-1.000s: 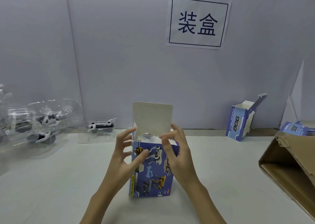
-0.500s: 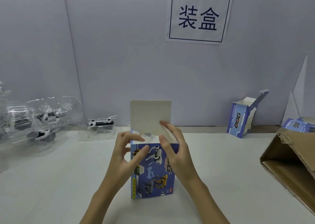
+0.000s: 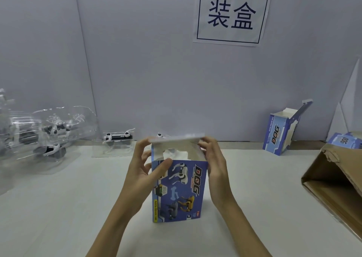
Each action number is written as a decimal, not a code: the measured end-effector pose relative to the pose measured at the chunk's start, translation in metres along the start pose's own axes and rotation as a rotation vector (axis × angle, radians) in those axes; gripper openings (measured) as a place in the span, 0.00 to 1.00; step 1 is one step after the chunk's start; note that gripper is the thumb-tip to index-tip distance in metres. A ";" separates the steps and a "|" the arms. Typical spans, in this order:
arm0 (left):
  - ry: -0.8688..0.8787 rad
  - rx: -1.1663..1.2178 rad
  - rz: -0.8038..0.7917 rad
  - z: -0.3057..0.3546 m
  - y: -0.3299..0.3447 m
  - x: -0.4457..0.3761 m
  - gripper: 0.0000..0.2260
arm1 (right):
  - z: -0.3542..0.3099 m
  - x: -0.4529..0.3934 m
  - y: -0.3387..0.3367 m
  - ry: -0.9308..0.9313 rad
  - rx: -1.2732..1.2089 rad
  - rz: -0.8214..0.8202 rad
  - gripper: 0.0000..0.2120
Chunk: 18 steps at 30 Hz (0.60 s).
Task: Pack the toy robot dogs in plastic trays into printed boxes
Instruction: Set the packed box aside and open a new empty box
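A blue printed box (image 3: 179,192) with robot dogs and "DOG" on its front stands upright in the middle of the table. Its white top lid (image 3: 176,140) is folded down to about level, blurred by motion. My left hand (image 3: 146,170) holds the box's upper left corner, thumb on the front face, fingertips at the lid's left end. My right hand (image 3: 214,164) grips the upper right edge, fingers at the lid's right end. White contents show inside the opening. Clear plastic trays with black-and-white toy dogs (image 3: 117,139) lie at the back left.
More clear trays with toy dogs (image 3: 49,137) pile up at the far left. An open printed box (image 3: 282,133) stands at the back right, another box (image 3: 344,142) lies behind a large brown carton (image 3: 333,180) at the right edge. A grey wall with a paper sign (image 3: 232,15) stands behind.
The lid stood upright before; it has now swung forward and down over the opening. My fingers moved from the side flaps up to the lid's ends.
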<state>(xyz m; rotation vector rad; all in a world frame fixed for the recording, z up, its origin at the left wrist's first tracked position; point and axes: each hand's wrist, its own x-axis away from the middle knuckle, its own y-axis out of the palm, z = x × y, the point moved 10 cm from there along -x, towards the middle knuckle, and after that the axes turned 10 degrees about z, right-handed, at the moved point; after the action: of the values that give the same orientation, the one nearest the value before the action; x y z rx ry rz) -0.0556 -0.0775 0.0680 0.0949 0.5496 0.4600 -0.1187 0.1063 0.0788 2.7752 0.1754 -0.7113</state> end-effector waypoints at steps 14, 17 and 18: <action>0.030 -0.068 0.009 -0.004 0.003 0.003 0.10 | 0.012 0.004 0.013 -0.039 0.217 -0.112 0.19; 0.062 -0.087 0.047 0.001 0.001 0.001 0.35 | 0.013 0.005 0.011 -0.007 0.177 -0.058 0.35; 0.072 -0.073 0.063 0.002 -0.001 0.002 0.36 | 0.012 0.005 0.010 -0.004 0.139 -0.038 0.37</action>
<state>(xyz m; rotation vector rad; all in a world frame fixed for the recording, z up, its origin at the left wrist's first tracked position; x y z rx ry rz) -0.0530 -0.0778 0.0682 0.0262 0.6007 0.5458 -0.1177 0.0939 0.0680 2.9096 0.1854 -0.7654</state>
